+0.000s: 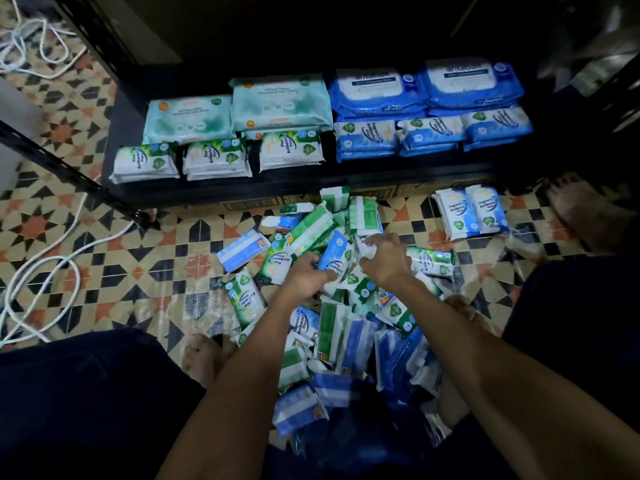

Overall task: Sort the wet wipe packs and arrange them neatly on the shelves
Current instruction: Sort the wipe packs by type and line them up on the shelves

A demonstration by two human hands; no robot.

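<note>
Both hands work the floor pile of wet wipe packs [346, 306] below the shelf [311, 188]: the left hand [306, 275] curls round a blue pack [334, 254] whose long axis points toward the shelf, the right hand [384, 259] pinches a white pack [367, 244] just beside it

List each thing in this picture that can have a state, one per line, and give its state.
left hand: fingers curled on a blue pack in the pile
right hand: pinching a white pack
floor pile: loose, unsorted
green small packs: in a row at the shelf front, left
blue small packs: in a row, right
teal large packs: stacked behind
blue large packs: stacked behind
two blue packs: side by side on the floor
</note>
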